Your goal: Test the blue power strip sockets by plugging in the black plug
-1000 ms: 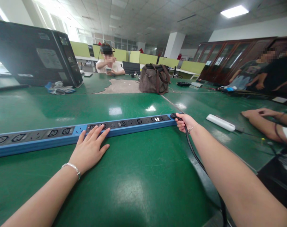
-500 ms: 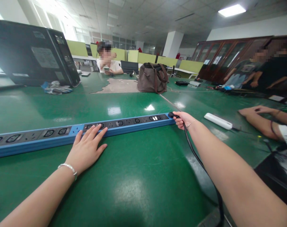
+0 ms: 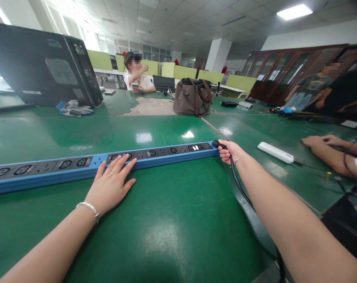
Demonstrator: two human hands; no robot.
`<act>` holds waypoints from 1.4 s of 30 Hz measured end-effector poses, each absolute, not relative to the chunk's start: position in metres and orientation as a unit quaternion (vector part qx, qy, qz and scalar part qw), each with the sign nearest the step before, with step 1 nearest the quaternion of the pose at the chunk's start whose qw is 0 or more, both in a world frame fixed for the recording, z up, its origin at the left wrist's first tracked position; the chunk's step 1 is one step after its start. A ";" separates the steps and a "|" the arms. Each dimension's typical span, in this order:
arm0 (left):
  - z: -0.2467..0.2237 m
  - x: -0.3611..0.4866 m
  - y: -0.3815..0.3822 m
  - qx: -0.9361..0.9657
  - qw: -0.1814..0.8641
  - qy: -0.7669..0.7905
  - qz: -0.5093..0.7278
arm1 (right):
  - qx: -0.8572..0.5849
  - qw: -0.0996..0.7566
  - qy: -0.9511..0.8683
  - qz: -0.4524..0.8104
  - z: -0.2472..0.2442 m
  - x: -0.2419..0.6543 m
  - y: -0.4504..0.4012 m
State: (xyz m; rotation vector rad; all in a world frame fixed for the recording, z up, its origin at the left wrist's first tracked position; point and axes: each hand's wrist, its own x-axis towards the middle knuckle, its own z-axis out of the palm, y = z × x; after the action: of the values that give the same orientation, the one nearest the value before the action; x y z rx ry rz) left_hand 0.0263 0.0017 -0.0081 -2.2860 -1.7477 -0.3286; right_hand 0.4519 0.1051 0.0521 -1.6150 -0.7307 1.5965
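Green worktop [image 3: 172, 196] under everything; blue power strip [image 3: 166, 157] lies flat on it, left of the right grip, long axis running left and slightly nearer the wearer, socket face up, right end pointing at that grip. Right hand [image 3: 229, 152] is nearer that end, closed round the black cable [image 3: 236, 181] beside the black end fitting [image 3: 215, 144]; cable drops nearward and right from the grip. Left hand [image 3: 109, 186] unclenched, fingers spread over mid-strip sockets, grasping nothing

Yellow-green partitions [image 3: 185, 72] and a white pillar [image 3: 218, 55] stand beyond the green table's [image 3: 172, 204] far edge; dark wooden cabinets [image 3: 284, 72] line the right wall, under a lit ceiling panel [image 3: 294, 12].
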 end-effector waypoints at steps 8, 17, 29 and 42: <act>-0.009 0.026 0.002 -0.784 0.126 -0.596 -0.118 | -0.619 0.412 -0.268 0.613 0.050 0.448 0.103; -0.012 0.026 0.003 -0.781 0.134 -0.598 -0.119 | -0.596 0.458 -0.293 0.591 0.039 0.442 0.100; -0.011 0.025 0.004 -0.784 0.129 -0.595 -0.120 | -0.516 0.484 -0.393 0.587 0.121 0.450 0.083; -0.010 0.025 0.004 -0.785 0.127 -0.594 -0.119 | -0.584 0.416 -0.320 0.619 0.065 0.414 0.090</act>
State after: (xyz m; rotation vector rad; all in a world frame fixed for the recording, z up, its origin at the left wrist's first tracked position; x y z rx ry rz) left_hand 0.0253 0.0040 -0.0105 -2.2857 -1.7303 -0.3464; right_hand 0.4142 0.0899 0.0652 -1.4671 -0.8039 1.5546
